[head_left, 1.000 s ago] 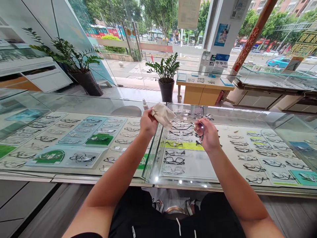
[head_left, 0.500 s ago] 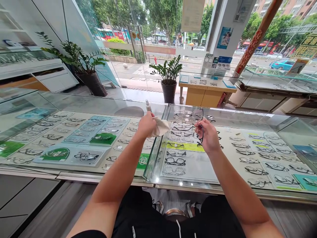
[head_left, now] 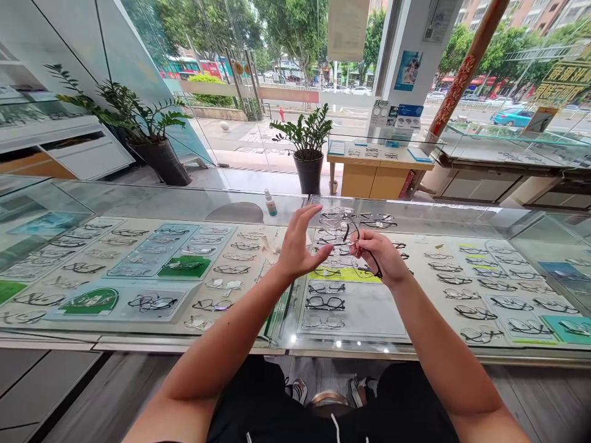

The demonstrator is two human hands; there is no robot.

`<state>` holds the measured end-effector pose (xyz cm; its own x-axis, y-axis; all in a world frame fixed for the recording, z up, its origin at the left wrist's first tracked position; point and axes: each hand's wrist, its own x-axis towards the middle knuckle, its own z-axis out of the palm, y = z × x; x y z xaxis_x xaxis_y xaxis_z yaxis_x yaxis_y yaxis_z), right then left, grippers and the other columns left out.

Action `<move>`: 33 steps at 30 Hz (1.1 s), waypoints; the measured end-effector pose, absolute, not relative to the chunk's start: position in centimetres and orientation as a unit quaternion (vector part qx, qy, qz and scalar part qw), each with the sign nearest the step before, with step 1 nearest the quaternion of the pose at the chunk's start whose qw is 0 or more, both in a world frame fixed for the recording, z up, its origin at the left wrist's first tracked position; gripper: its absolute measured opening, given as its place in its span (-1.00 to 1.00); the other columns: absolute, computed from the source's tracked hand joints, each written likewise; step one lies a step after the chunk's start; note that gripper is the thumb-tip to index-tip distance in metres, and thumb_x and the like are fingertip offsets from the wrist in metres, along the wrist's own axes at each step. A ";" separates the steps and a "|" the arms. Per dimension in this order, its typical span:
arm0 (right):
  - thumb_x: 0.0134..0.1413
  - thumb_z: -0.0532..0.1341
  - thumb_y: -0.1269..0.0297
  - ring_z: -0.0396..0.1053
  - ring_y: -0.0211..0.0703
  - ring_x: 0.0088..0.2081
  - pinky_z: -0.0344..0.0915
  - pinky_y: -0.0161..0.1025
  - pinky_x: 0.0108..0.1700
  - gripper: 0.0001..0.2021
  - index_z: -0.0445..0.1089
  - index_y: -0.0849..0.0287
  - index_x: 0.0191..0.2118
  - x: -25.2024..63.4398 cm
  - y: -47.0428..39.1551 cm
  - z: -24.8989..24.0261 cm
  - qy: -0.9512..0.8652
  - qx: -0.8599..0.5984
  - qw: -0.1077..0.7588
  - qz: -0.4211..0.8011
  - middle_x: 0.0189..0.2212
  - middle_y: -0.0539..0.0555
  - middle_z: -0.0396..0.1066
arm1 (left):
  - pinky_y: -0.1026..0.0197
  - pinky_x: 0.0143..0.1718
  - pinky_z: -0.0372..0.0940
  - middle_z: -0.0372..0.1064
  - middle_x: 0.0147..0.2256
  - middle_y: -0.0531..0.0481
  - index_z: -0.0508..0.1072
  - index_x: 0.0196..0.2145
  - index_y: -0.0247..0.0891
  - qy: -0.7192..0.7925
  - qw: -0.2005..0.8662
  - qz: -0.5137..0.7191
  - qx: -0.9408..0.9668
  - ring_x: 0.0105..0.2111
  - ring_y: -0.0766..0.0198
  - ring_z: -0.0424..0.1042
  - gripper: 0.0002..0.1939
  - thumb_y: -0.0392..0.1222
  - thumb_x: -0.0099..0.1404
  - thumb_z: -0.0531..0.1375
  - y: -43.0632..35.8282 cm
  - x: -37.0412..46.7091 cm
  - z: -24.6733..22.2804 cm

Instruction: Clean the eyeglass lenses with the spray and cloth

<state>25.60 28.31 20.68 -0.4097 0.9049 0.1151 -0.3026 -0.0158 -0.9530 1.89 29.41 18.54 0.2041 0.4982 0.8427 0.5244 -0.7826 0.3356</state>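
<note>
Now the left hand (head_left: 300, 243) is hovering near the glasses (head_left: 375, 263), fingers spread; the cloth (head_left: 273, 243) it held before is lying on the worktop (head_left: 373, 314). Right hand (head_left: 382, 253) is still pinching the glasses above the worktop, at a changed angle.

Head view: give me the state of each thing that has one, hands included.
Left hand: open, fingers and thumb spread, holding nothing visible.
Right hand: closed on the eyeglasses.
Eyeglasses: held above the counter, at least one temple swung out.
Spray bottle: standing upright on the glass.
Cloth: loose, rumpled, partly hidden behind the left hand.
Display frames: laid out in rows under glass.
</note>
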 end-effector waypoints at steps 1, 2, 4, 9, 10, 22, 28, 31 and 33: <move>0.03 0.41 0.11 0.28 -0.14 -0.34 0.22 -0.17 -0.23 -0.79 0.48 0.10 -0.42 25.6 28.3 20.7 -0.534 -0.280 0.450 0.659 -0.43 0.04 0.46 | -0.24 0.30 0.35 0.37 0.29 -0.34 0.25 0.41 -0.21 -0.321 0.016 -0.530 -0.785 0.28 -0.15 0.39 -0.19 0.22 0.38 0.31 29.0 2.3 18.6; 0.03 0.41 0.11 0.28 -0.14 -0.34 0.23 -0.17 -0.23 -0.80 0.48 0.11 -0.42 25.7 28.2 20.8 -0.541 -0.274 0.436 0.665 -0.43 0.04 0.46 | -0.24 0.30 0.35 0.37 0.30 -0.34 0.24 0.43 -0.20 -0.316 0.018 -0.524 -0.791 0.29 -0.15 0.40 -0.15 0.21 0.35 0.34 28.7 2.5 18.6; 0.04 0.40 0.13 0.29 -0.13 -0.34 0.24 -0.17 -0.22 -0.81 0.48 0.10 -0.43 25.8 28.1 20.8 -0.551 -0.262 0.413 0.677 -0.44 0.05 0.46 | -0.23 0.29 0.37 0.39 0.28 -0.33 0.26 0.43 -0.18 -0.307 0.018 -0.519 -0.797 0.27 -0.15 0.43 -0.14 0.19 0.32 0.38 28.3 2.9 18.6; 0.06 0.39 0.15 0.32 -0.11 -0.32 0.26 -0.16 -0.18 -0.81 0.48 0.09 -0.47 25.8 28.1 20.9 -0.565 -0.244 0.388 0.686 -0.42 0.06 0.46 | -0.13 0.13 0.48 0.51 0.12 -0.26 0.38 0.33 -0.16 -0.294 0.014 -0.537 -0.790 0.10 -0.06 0.54 -0.24 0.15 0.29 0.43 28.1 3.3 18.4; 0.06 0.39 0.14 0.32 -0.11 -0.32 0.26 -0.16 -0.18 -0.81 0.49 0.09 -0.47 25.8 28.1 21.0 -0.566 -0.244 0.387 0.685 -0.43 0.06 0.46 | -0.12 0.11 0.49 0.53 0.09 -0.24 0.39 0.31 -0.16 -0.297 0.014 -0.539 -0.788 0.07 -0.05 0.55 -0.26 0.16 0.29 0.43 28.1 3.3 18.4; 0.04 0.44 0.16 0.33 -0.13 -0.34 0.26 -0.16 -0.19 -0.81 0.51 0.12 -0.44 26.3 28.7 20.5 -0.569 -0.224 0.381 0.693 -0.41 0.05 0.46 | -0.01 -0.07 0.52 0.56 -0.01 -0.17 0.43 0.25 -0.16 -0.310 0.009 -0.544 -0.780 -0.11 0.08 0.56 -0.30 0.15 0.27 0.46 27.9 3.5 18.6; 0.19 0.39 -0.03 0.32 -0.09 -0.27 0.26 -0.17 -0.19 -0.71 0.54 0.10 -0.34 26.4 28.5 21.1 -0.578 -0.244 0.448 0.637 -0.35 0.06 0.43 | 0.03 -0.10 0.52 0.56 -0.07 -0.13 0.44 0.21 -0.17 -0.332 0.027 -0.564 -0.756 -0.15 0.13 0.55 -0.34 0.17 0.29 0.45 28.0 3.5 18.6; 0.24 0.34 -0.02 0.32 -0.11 -0.24 0.26 -0.19 -0.17 -0.72 0.53 0.07 -0.33 26.4 28.8 20.9 -0.545 -0.280 0.547 0.571 -0.30 0.05 0.43 | 0.05 -0.12 0.52 0.54 -0.11 -0.09 0.45 0.18 -0.17 -0.363 0.035 -0.573 -0.734 -0.18 0.16 0.55 -0.35 0.20 0.28 0.46 28.3 3.5 18.5; 0.24 0.31 0.01 0.30 -0.13 -0.25 0.25 -0.20 -0.18 -0.75 0.51 0.07 -0.32 26.4 29.1 20.4 -0.518 -0.303 0.604 0.525 -0.29 0.04 0.42 | 0.06 -0.13 0.52 0.53 -0.11 -0.08 0.45 0.17 -0.16 -0.382 0.040 -0.583 -0.716 -0.17 0.16 0.55 -0.35 0.21 0.28 0.45 28.5 3.5 18.3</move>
<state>26.44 29.10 20.41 -0.0872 0.9479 0.3065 -0.3202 0.2647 -0.9096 3.52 28.50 18.30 0.0285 0.5005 0.8653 0.5935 -0.7050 0.3882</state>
